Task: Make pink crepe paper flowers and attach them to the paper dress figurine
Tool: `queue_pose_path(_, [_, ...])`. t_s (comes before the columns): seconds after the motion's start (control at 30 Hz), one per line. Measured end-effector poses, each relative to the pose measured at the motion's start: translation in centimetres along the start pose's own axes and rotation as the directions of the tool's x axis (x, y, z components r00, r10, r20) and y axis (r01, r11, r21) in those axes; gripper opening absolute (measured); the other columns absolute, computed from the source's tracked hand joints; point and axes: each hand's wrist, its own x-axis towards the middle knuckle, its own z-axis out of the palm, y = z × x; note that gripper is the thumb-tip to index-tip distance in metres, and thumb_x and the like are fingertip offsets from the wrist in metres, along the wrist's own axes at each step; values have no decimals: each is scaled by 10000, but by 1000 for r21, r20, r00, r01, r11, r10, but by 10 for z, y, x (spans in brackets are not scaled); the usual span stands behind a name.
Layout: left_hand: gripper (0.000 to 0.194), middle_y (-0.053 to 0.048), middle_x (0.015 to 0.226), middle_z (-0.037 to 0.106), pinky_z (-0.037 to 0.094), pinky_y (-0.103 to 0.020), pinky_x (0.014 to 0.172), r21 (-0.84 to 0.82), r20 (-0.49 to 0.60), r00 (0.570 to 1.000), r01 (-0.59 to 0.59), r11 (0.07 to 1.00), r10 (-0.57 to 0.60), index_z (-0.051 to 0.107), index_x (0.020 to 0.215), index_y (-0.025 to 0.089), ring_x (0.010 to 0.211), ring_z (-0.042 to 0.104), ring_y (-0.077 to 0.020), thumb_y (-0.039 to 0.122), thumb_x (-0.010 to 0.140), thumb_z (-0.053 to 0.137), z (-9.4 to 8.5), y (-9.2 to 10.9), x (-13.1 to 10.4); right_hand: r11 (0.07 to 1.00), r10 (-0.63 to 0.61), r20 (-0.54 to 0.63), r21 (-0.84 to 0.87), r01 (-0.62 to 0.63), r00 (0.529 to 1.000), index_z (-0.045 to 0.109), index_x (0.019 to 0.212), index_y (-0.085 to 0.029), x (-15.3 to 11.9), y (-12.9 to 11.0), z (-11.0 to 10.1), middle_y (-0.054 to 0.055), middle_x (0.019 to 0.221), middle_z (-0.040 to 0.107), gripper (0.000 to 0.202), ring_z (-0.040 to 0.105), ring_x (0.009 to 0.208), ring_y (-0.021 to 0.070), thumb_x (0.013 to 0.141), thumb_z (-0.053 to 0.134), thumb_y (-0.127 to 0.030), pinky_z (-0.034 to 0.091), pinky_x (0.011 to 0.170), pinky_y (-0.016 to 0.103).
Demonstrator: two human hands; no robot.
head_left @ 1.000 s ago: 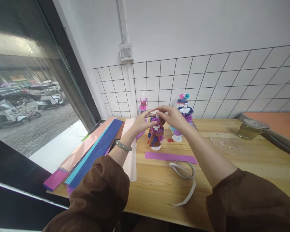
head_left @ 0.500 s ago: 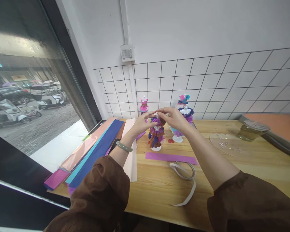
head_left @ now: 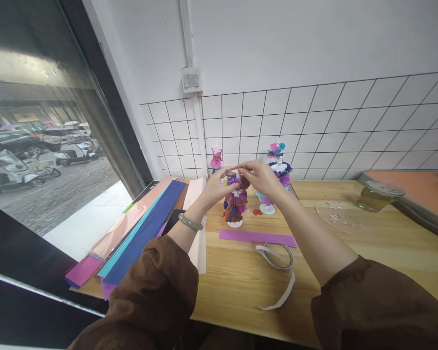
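Observation:
A small dress form (head_left: pixel 236 199) in ruffled purple, brown and blue paper stands upright on a white round base. My left hand (head_left: pixel 219 186) is curled at the left of its top, thumb against the purple ruffle. From the right, my right hand (head_left: pixel 259 176) reaches to the top, its fingers bent and pressed together near my left fingertips. Anything small between the fingertips is too tiny to make out. A purple paper strip (head_left: pixel 257 238) lies in front of the form, and a roll of white tape (head_left: pixel 277 256) sits below the strip.
Behind stand a pink dress form (head_left: pixel 216 159) and blue-purple ones (head_left: pixel 279 167). Coloured paper sheets (head_left: pixel 146 233) lie at left, partly over a dark phone. A clear plate (head_left: pixel 337 217) with small beads and a tape spool (head_left: pixel 379 195) are at right. A wall rises behind the table.
The view has shifted very slightly. My left hand and its bangle sit a little further right; both hands stay at the top of the form.

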Motion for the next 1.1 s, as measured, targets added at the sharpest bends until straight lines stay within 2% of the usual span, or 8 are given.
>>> queue_pose_path(0.17, [491, -91, 1102, 541, 420, -317, 831, -32, 3, 1000, 1, 999, -1, 470, 1157, 205, 1056, 480, -200, 192, 684, 600, 0, -1, 0, 1000, -17, -53, -7, 16, 998, 581, 1053, -185, -4, 2, -3, 48, 865, 654, 287, 590, 756, 172, 807, 445, -242, 445, 670, 294])
queue_pose_path(0.27, [508, -97, 1099, 542, 441, -303, 794, -68, 22, 1000, 10, 998, -8, 451, 1178, 206, 1072, 473, -207, 201, 690, 592, -2, 0, -1, 992, -105, -88, -82, 98, 991, 581, 1018, -190, -11, 4, -7, 58, 929, 622, 261, 568, 827, 181, 778, 483, -217, 431, 737, 317])
queue_pose_path(0.37, [523, -98, 1098, 546, 442, -308, 800, -74, 34, 999, 9, 997, -7, 443, 1188, 206, 1072, 475, -208, 216, 689, 597, -4, 1, -2, 961, -205, -52, -198, 191, 977, 591, 984, -199, -19, 4, -8, 69, 937, 591, 250, 536, 879, 206, 747, 511, -191, 407, 776, 348])
queue_pose_path(0.53, [498, -85, 1123, 540, 386, -341, 892, -25, 8, 1000, -13, 1000, 13, 469, 1166, 210, 1061, 484, -197, 199, 685, 597, -3, 1, -2, 916, -224, -17, -345, 204, 975, 536, 1083, -196, -27, 0, 2, 88, 922, 560, 361, 513, 875, 238, 725, 516, -158, 401, 745, 370])
queue_pose_path(0.8, [477, -79, 1128, 537, 368, -347, 908, 3, -25, 1000, -7, 1000, 7, 487, 1150, 215, 1076, 476, -204, 165, 684, 576, 0, 0, -2, 926, -213, -59, -330, 183, 975, 462, 1145, -164, -31, -1, 12, 83, 888, 569, 395, 527, 826, 219, 754, 449, -111, 428, 705, 341])
queue_pose_path(1.0, [480, -73, 1082, 555, 366, -350, 909, 135, -33, 998, -48, 990, 53, 476, 1161, 214, 1035, 493, -189, 150, 692, 552, 2, 4, -1, 945, -202, -81, -278, 172, 976, 475, 1126, -184, -31, 1, 12, 71, 859, 588, 384, 543, 803, 220, 749, 461, -115, 440, 710, 359])
queue_pose_path(1.1, [481, -72, 1073, 560, 363, -352, 914, 149, -17, 998, -62, 987, 65, 475, 1164, 211, 1030, 494, -189, 168, 693, 563, 2, 4, -1, 955, -201, -91, -242, 174, 975, 478, 1126, -186, -33, 2, 11, 65, 863, 592, 386, 549, 804, 210, 746, 466, -115, 447, 721, 354])
